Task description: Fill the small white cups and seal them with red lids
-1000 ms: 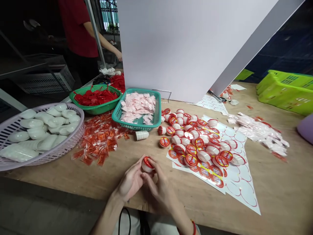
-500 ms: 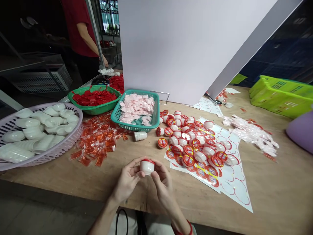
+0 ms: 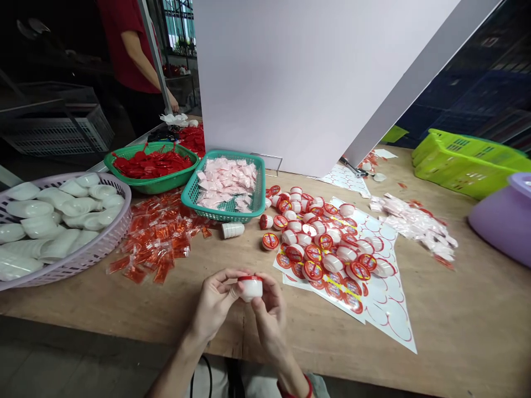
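Observation:
A small white cup with a red-rimmed lid (image 3: 251, 287) is pinched between both my hands above the near edge of the wooden table (image 3: 464, 326). My left hand (image 3: 213, 303) holds it from the left, my right hand (image 3: 269, 316) from the right and below. To the right lies a heap of several like cups with red labels (image 3: 321, 237) on white sticker sheets (image 3: 388, 309).
A lilac basket of white pouches (image 3: 62, 221) is at the left, loose orange sachets (image 3: 160, 243) beside it. A green basket of red items (image 3: 147, 166), a teal basket of pink sachets (image 3: 227, 185), a white board (image 3: 315, 77), lime crates (image 3: 464, 160), a purple tub (image 3: 504, 218). A person in red (image 3: 133, 50) stands far left.
The cup has turned from lid tilted toward me to upright in my fingers. My view has drifted right. The person in red has drawn the arm back.

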